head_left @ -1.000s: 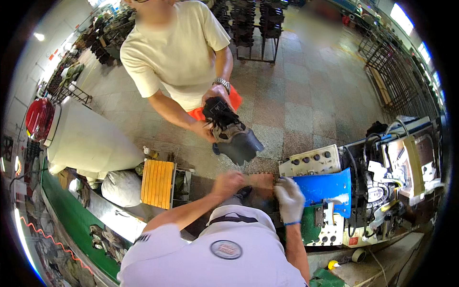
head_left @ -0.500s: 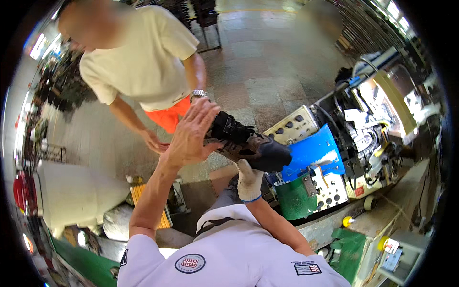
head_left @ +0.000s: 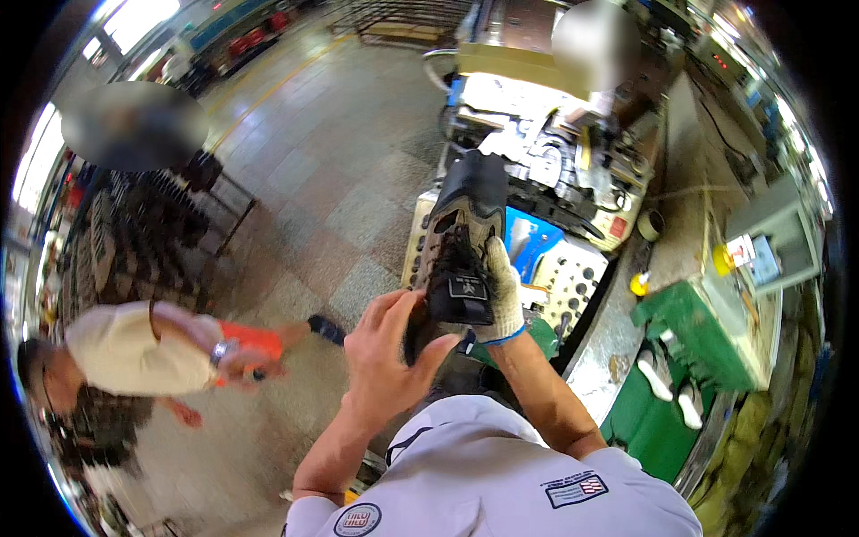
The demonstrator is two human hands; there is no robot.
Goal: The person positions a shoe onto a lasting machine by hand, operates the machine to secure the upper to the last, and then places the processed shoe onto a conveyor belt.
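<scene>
A black and brown lace-up shoe (head_left: pixel 467 199) is held up in front of me, its toe pointing away and its tongue and collar toward me. My right hand (head_left: pixel 503 295), in a pale knitted glove with a blue cuff, grips the shoe's right side, thumb along the upper. My bare left hand (head_left: pixel 380 353) curves around the dark heel end, fingers on the left and thumb on the near side. The palm side of that hand and the sole are mostly hidden.
Ahead stands a brightly lit machine (head_left: pixel 546 152) with a blue sheet (head_left: pixel 530 240) and a knobbed panel (head_left: pixel 570 285). On the right, a green-covered bench (head_left: pixel 640 430) bears white-soled shoes (head_left: pixel 656 371). A co-worker (head_left: pixel 152 349) is at the left, near dark racks (head_left: pixel 134 242).
My view has turned right toward the machine. The shoe has swung from pointing right to pointing away. My left hand has gone from flat on it to curved around the heel; the co-worker is farther left.
</scene>
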